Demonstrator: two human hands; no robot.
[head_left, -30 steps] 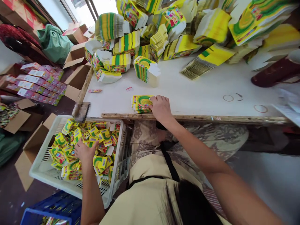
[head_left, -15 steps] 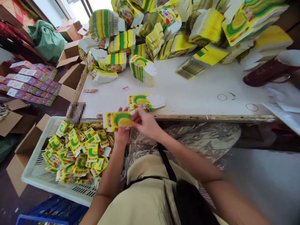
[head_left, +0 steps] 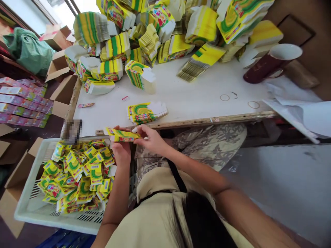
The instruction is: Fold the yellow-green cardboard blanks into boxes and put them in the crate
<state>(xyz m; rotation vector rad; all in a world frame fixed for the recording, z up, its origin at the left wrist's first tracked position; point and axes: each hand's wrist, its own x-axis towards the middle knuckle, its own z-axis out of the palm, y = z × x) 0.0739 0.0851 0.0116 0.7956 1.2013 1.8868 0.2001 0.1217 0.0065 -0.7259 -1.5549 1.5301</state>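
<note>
A small yellow-and-green printed carton point(head_left: 124, 136) is held between both hands just in front of the table's edge. My left hand point(head_left: 121, 148) grips its left part from below, fingers closed. At its right end, my right hand point(head_left: 150, 138) pinches the carton between thumb and fingers. Just beyond them, a short stack of flat cartons point(head_left: 142, 112) with white flaps lies near the table edge. Below and left, a pale plastic basket point(head_left: 28, 203) holds a heap of folded yellow cartons point(head_left: 82, 172).
Bundles of flat cartons point(head_left: 113, 46) are piled along the back of the white table point(head_left: 181, 93). A dark red mug point(head_left: 269, 63) lies tilted at the right, beside papers point(head_left: 305, 106). Rubber bands and a small wrapped stick point(head_left: 86, 105) lie on the tabletop. Cardboard boxes point(head_left: 60, 91) stand at left.
The carton has turned from showing its flat broad face to showing its narrow side, opened out between the hands. The whole view has shifted, with the table contents appearing farther left.
</note>
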